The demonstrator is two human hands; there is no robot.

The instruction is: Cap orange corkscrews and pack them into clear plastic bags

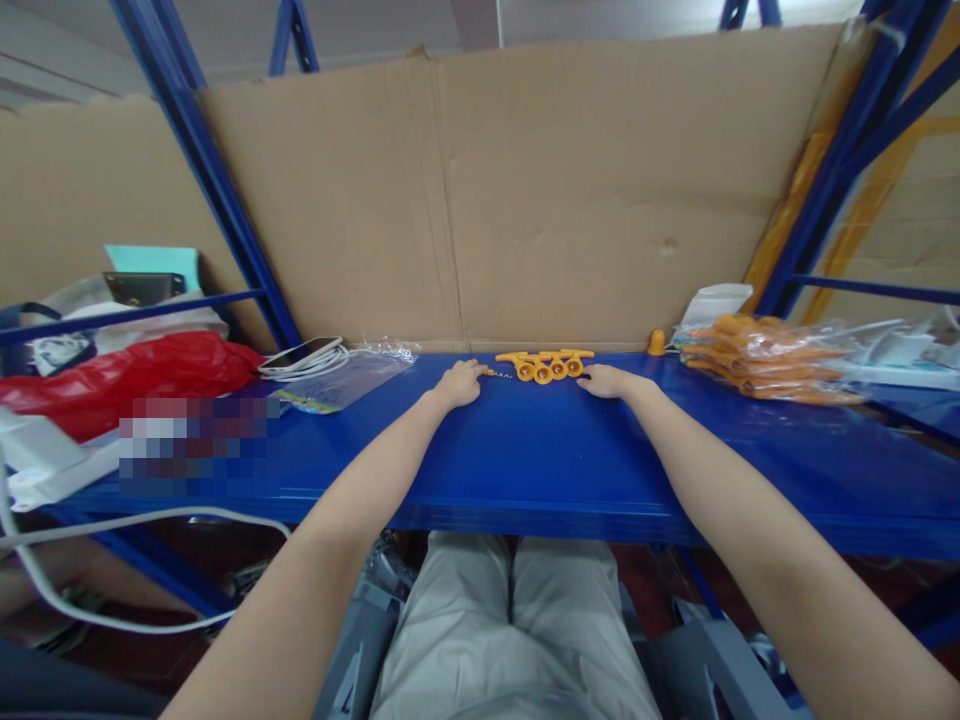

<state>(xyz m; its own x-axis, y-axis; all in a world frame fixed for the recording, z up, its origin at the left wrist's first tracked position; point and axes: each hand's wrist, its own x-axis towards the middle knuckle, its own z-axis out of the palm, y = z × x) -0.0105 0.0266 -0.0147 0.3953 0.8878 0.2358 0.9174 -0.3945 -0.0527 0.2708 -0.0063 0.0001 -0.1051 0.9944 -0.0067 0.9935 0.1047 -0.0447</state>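
Observation:
Both my arms reach forward over a blue metal shelf (540, 460). Several orange plastic pieces (546, 364) lie in a row near the back of the shelf, against a cardboard wall. My left hand (459, 383) rests on the shelf just left of them, fingers curled, pinching a small thin metal part at its fingertips. My right hand (606, 380) lies just right of the row, fingers curled toward the pieces and touching their end. What it holds, if anything, is hidden.
A phone (300, 353) with a white cable and a clear plastic bag (345, 378) lie to the left, beside a red bag (127, 378). Bags of orange parts (765, 360) and a small orange cap (657, 342) sit on the right. Blue rack posts (217, 190) flank the cardboard (525, 190).

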